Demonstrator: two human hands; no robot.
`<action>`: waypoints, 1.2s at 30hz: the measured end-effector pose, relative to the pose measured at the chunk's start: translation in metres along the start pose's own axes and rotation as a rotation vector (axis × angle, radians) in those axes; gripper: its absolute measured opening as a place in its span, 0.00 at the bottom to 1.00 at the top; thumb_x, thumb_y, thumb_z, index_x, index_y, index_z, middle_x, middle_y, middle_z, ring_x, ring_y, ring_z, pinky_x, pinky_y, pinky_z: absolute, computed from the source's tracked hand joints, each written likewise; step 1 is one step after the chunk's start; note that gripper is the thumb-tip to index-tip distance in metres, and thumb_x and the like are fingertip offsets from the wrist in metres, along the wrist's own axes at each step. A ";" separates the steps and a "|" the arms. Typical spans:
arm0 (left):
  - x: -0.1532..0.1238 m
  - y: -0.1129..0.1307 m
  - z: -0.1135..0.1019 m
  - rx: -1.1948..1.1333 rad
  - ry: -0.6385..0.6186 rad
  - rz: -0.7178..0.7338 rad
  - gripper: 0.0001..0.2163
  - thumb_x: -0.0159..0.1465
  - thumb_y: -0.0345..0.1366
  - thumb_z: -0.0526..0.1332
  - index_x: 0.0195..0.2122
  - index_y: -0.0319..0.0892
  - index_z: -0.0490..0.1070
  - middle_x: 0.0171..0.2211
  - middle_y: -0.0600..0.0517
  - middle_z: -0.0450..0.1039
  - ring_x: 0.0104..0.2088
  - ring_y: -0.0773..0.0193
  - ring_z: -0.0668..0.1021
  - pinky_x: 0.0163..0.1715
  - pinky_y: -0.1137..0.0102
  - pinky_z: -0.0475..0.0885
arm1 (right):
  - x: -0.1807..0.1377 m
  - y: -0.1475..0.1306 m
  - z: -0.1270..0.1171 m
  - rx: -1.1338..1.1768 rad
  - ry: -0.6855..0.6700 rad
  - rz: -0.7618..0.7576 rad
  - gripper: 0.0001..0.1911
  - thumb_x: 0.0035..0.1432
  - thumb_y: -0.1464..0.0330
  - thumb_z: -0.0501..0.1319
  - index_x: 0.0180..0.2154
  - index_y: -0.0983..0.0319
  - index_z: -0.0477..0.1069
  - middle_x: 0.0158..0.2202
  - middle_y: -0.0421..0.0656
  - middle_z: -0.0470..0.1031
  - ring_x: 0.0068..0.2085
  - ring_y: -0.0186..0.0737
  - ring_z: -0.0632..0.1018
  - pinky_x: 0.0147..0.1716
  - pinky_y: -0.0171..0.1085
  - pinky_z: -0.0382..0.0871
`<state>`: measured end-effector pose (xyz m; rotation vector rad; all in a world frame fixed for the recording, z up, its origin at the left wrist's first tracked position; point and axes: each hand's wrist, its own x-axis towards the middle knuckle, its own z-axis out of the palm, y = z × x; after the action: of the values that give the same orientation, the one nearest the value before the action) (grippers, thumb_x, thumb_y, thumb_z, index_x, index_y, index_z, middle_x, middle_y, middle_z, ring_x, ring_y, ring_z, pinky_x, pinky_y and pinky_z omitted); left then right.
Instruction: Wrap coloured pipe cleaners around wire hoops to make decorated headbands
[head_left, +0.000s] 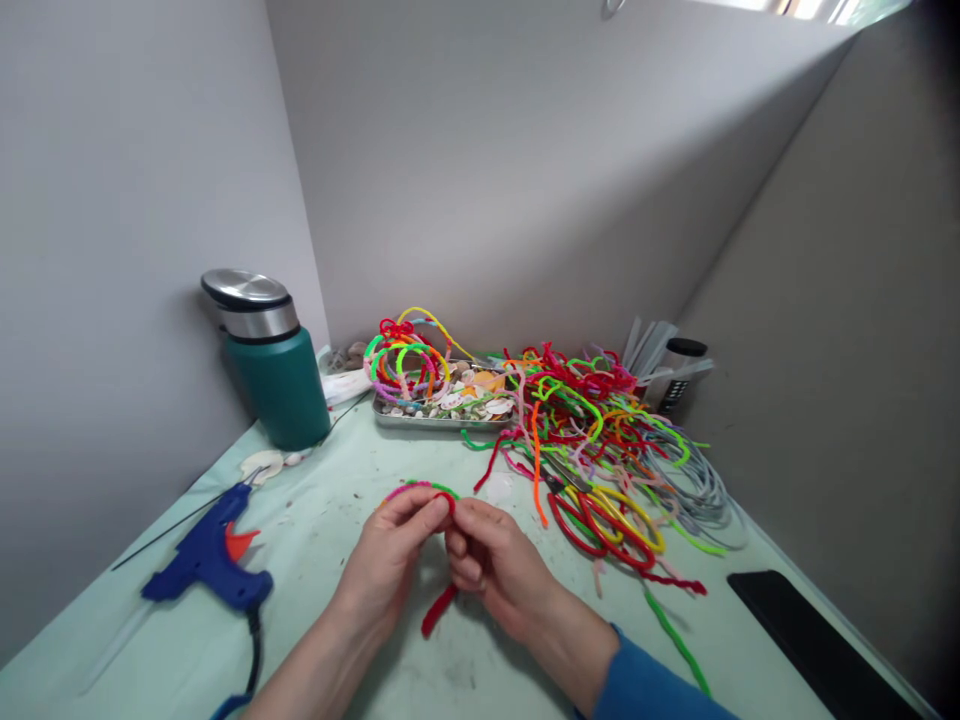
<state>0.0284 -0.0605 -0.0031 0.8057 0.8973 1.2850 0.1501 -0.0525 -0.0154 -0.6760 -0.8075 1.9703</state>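
Note:
My left hand [397, 555] and my right hand [491, 565] meet above the pale green table [337, 640], both pinched on one multicoloured pipe-cleaner ring [420, 487]. The ring arcs in pink and green just beyond my fingertips. A red pipe-cleaner end [439, 610] hangs down between my palms. Both hands have their fingers curled tight around the twisted join.
A blue glue gun [210, 565] lies at the left with its cord. A teal flask [274, 365] stands in the corner. A metal tray [442, 410] holds shells and finished rings. A big heap of coloured pipe cleaners [600, 440] spreads right. A black phone [810, 640] lies at the right edge.

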 end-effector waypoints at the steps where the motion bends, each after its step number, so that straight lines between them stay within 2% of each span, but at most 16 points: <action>1: 0.000 0.000 0.001 -0.027 -0.015 -0.016 0.06 0.55 0.38 0.64 0.27 0.41 0.73 0.21 0.55 0.71 0.25 0.68 0.73 0.30 0.72 0.68 | 0.000 0.001 0.001 0.010 0.017 -0.019 0.13 0.52 0.61 0.63 0.27 0.64 0.64 0.18 0.33 0.62 0.14 0.22 0.56 0.14 0.27 0.44; 5: 0.000 -0.001 0.000 -0.032 -0.021 -0.031 0.06 0.55 0.38 0.63 0.28 0.41 0.74 0.21 0.55 0.72 0.25 0.68 0.72 0.29 0.73 0.67 | 0.001 0.003 0.003 0.055 0.051 -0.050 0.14 0.51 0.61 0.64 0.26 0.64 0.64 0.19 0.33 0.62 0.15 0.21 0.56 0.14 0.26 0.43; 11: 0.002 0.001 -0.003 0.265 0.038 0.081 0.07 0.55 0.37 0.63 0.31 0.40 0.75 0.32 0.51 0.75 0.36 0.64 0.74 0.40 0.71 0.66 | 0.003 0.005 0.000 0.143 0.025 -0.044 0.13 0.51 0.63 0.64 0.26 0.64 0.64 0.20 0.33 0.60 0.15 0.21 0.54 0.14 0.26 0.42; 15: 0.002 0.008 -0.005 0.395 0.017 0.134 0.10 0.56 0.37 0.62 0.39 0.42 0.74 0.36 0.50 0.75 0.39 0.61 0.75 0.41 0.69 0.67 | 0.003 0.003 0.000 0.115 0.023 -0.046 0.13 0.51 0.63 0.64 0.26 0.64 0.64 0.20 0.33 0.59 0.16 0.22 0.54 0.14 0.26 0.42; 18: 0.002 0.015 -0.008 0.597 0.001 0.269 0.07 0.57 0.34 0.60 0.36 0.42 0.73 0.36 0.50 0.75 0.39 0.62 0.75 0.40 0.69 0.67 | 0.003 0.000 -0.002 -0.086 0.090 -0.099 0.13 0.52 0.62 0.63 0.26 0.64 0.64 0.19 0.33 0.60 0.16 0.23 0.55 0.14 0.27 0.43; 21: 0.003 0.017 -0.013 0.858 -0.020 0.439 0.05 0.58 0.30 0.58 0.31 0.42 0.73 0.34 0.51 0.74 0.37 0.63 0.75 0.40 0.70 0.67 | 0.003 -0.002 -0.006 -0.426 0.176 -0.227 0.12 0.54 0.63 0.60 0.26 0.65 0.66 0.17 0.33 0.58 0.17 0.25 0.57 0.16 0.28 0.48; 26: 0.004 0.014 -0.018 1.128 -0.055 0.572 0.07 0.59 0.28 0.57 0.34 0.43 0.73 0.34 0.51 0.75 0.37 0.63 0.75 0.39 0.69 0.67 | 0.002 -0.003 -0.008 -0.865 0.242 -0.443 0.11 0.56 0.65 0.57 0.26 0.65 0.68 0.20 0.36 0.61 0.24 0.29 0.62 0.23 0.30 0.55; 32: 0.004 0.013 -0.022 1.267 -0.078 0.628 0.06 0.60 0.30 0.57 0.33 0.42 0.73 0.31 0.51 0.75 0.34 0.63 0.75 0.35 0.70 0.67 | -0.001 -0.005 -0.008 -1.046 0.296 -0.516 0.12 0.57 0.66 0.55 0.25 0.65 0.68 0.21 0.37 0.63 0.25 0.31 0.64 0.24 0.30 0.55; 36: 0.003 0.014 -0.021 1.323 -0.076 0.593 0.06 0.61 0.31 0.56 0.31 0.42 0.72 0.29 0.51 0.74 0.33 0.62 0.75 0.33 0.70 0.66 | -0.002 -0.008 -0.009 -1.030 0.330 -0.550 0.11 0.57 0.67 0.56 0.24 0.64 0.68 0.21 0.37 0.63 0.25 0.31 0.65 0.24 0.31 0.56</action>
<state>0.0035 -0.0556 -0.0001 2.2596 1.5057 1.0012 0.1619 -0.0485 -0.0146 -1.1561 -1.5900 0.8244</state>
